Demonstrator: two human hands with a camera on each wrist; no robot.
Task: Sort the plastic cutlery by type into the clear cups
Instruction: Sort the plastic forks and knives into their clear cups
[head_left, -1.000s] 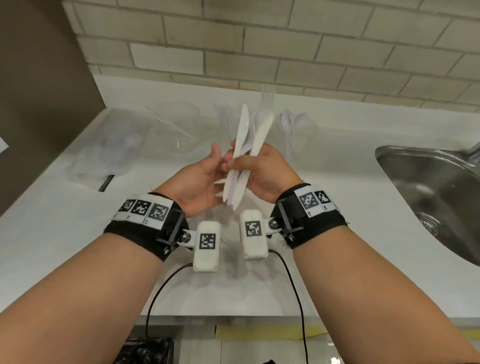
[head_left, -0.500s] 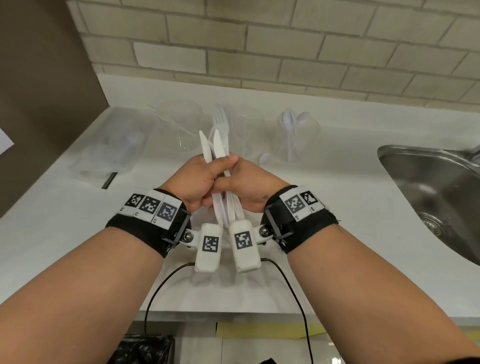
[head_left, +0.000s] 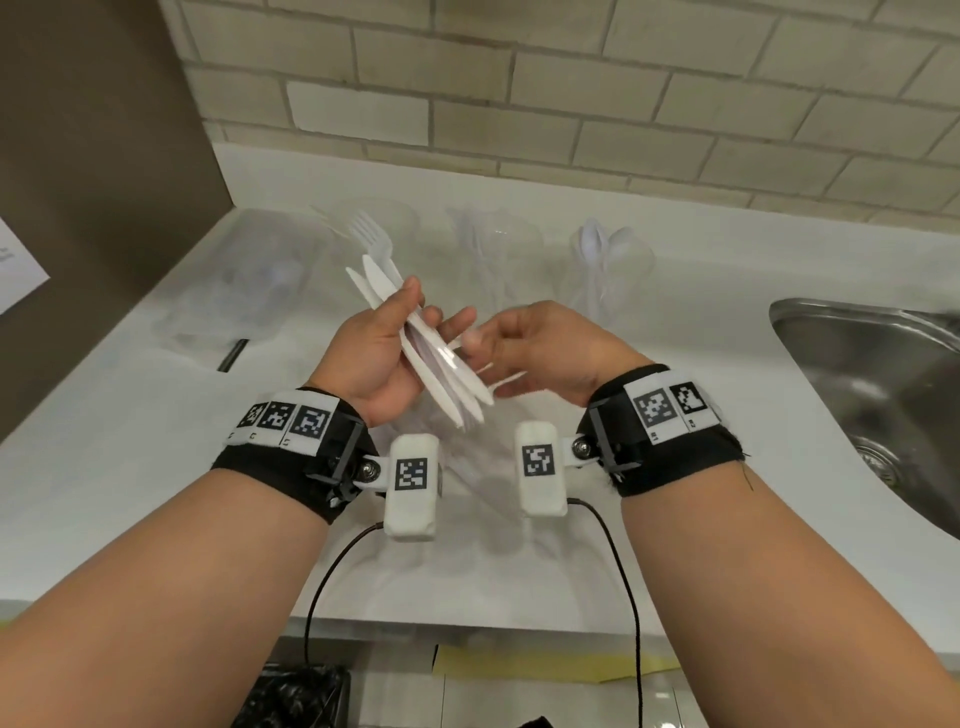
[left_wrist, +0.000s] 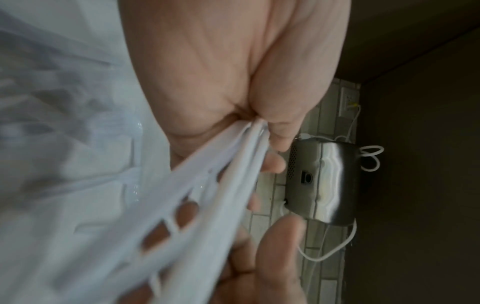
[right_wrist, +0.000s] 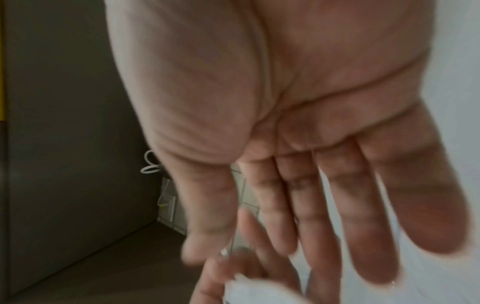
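A bundle of white plastic cutlery (head_left: 441, 374), knives with at least one fork, sits in my left hand (head_left: 384, 353), tips pointing up and to the left. In the left wrist view the left hand (left_wrist: 207, 72) pinches the handles of the bundle (left_wrist: 207, 195). My right hand (head_left: 530, 348) hovers just right of the handle ends; the right wrist view shows this right hand (right_wrist: 311, 144) with fingers straight and nothing in it. Three clear cups stand by the wall: a left cup (head_left: 400, 218), a middle cup (head_left: 498, 244) and a right cup (head_left: 613, 254) with spoons.
A steel sink (head_left: 872, 374) opens at the right of the white counter (head_left: 130, 441). A clear plastic container (head_left: 244, 291) lies at the back left beside a brown wall panel (head_left: 93, 130). Tiled wall rises behind the cups. Cables hang from the wrist cameras over the front edge.
Both hands held the bundle upright together; now the right hand has let go and moved right, and the left hand alone holds the bundle, tilted leftward.
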